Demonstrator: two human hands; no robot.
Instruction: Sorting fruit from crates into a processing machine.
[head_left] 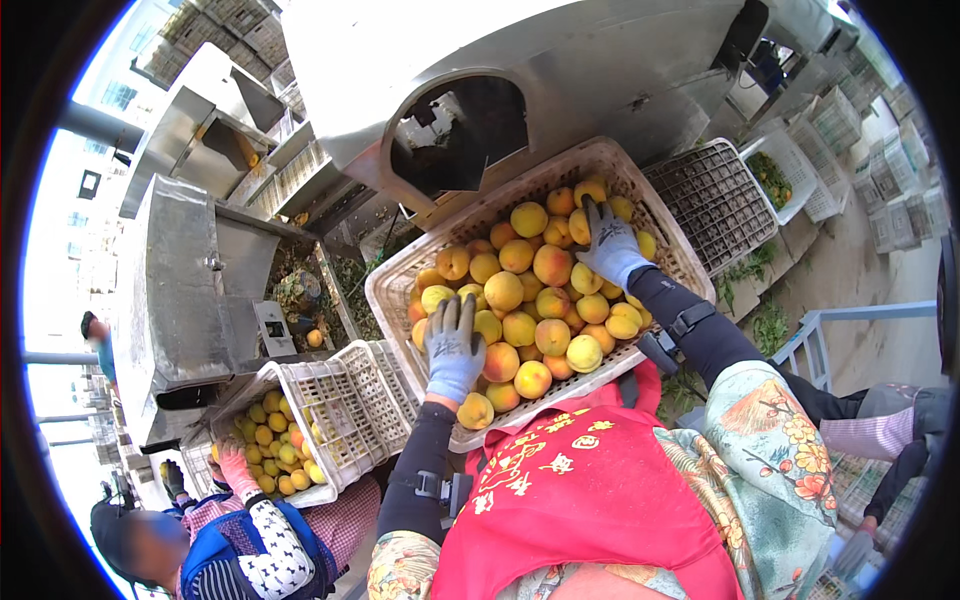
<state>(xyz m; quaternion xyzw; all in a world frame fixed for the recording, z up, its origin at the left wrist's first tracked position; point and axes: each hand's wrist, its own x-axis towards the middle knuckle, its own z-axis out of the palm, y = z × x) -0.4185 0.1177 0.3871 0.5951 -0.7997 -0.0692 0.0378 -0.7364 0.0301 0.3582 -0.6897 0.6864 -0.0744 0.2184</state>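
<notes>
A pale plastic crate (395,290) full of yellow peaches (553,265), some blushed red, lies in front of me. My left hand (455,345), in a grey-blue glove with dark fingertips, rests on the peaches at the crate's left side, its fingers stretched out. At the far right of the same crate, my right hand (610,245) wears a matching glove. Its fingers are apart and lie over several peaches near the right wall. Neither hand visibly grips a fruit, though the undersides of both are hidden.
A metal machine with a round opening (458,133) stands just beyond the crate. An empty dark-floored crate (712,205) is to its right. At the lower left a co-worker's pink-gloved hand (236,466) touches peaches in another white crate (330,410). A blue metal frame (815,335) stands at right.
</notes>
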